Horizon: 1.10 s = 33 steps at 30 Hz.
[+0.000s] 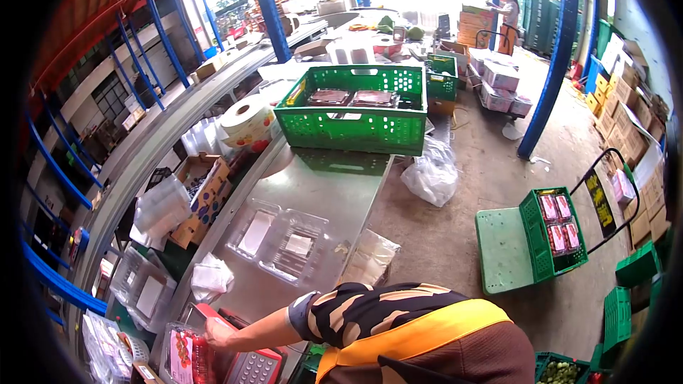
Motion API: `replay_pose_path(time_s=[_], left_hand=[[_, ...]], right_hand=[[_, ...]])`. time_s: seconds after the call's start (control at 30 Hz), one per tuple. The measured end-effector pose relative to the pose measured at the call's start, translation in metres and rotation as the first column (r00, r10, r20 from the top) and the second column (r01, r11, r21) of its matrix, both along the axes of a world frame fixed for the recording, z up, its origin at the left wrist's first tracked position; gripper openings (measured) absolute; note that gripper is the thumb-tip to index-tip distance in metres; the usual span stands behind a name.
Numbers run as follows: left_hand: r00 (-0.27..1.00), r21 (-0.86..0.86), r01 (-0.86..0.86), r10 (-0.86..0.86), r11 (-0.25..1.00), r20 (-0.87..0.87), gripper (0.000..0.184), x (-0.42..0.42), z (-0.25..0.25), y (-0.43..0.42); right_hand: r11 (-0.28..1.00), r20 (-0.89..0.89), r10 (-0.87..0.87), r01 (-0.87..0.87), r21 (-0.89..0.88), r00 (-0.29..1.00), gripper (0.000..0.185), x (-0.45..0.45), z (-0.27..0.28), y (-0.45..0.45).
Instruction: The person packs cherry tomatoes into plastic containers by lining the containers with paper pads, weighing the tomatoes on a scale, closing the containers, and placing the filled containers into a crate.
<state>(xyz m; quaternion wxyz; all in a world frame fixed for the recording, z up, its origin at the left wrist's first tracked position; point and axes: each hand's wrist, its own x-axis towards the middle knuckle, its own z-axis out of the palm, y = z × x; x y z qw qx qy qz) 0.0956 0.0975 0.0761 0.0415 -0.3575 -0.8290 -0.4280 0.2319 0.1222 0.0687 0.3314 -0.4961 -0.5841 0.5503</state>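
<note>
- Clear plastic is showing red produce (204,360) inside the labelled clamshell (181,355); the right hand (219,333) is gripping its edge.
- A red keypad scale (257,367) is crowding in beside them.
- Open plastic trays (290,264) are lying beyond, on the metal bench (320,181).
- A green crate (348,132), holding dark produce packs (374,99), is blocking the bench's far part.
</note>
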Motion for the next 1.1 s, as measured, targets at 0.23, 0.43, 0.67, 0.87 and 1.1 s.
replay_pose_path(time_s=[0.23,0.43,0.67,0.87,1.1], left_hand=[[0.995,0.167,-0.049,0.062,0.985,-0.074,0.024,0.025,0.011,-0.016],[0.988,0.448,-0.046,0.105,0.893,-0.109,0.025,0.065,0.025,-0.061],[0.999,0.585,-0.005,0.03,0.811,-0.032,0.025,0.14,0.02,-0.113],[0.998,0.592,-0.016,0.049,0.806,-0.039,0.028,0.223,0.028,-0.143],[0.903,0.359,0.422,-0.421,0.833,-0.085,0.019,0.311,-0.011,-0.174]], right_hand=[[0.975,-0.053,0.085,-0.094,-0.2,0.995,0.043,0.014,0.021,0.009],[0.878,-0.259,0.09,-0.199,-0.434,0.962,0.051,0.039,0.049,-0.018],[0.602,-0.878,-0.121,-0.669,-0.436,0.463,0.052,0.039,0.06,-0.063],[0.529,-0.938,-0.185,-0.774,-0.347,0.294,0.053,0.085,0.047,-0.083],[0.731,-0.947,-0.031,-0.639,-0.239,0.319,0.044,0.21,0.087,-0.051]])
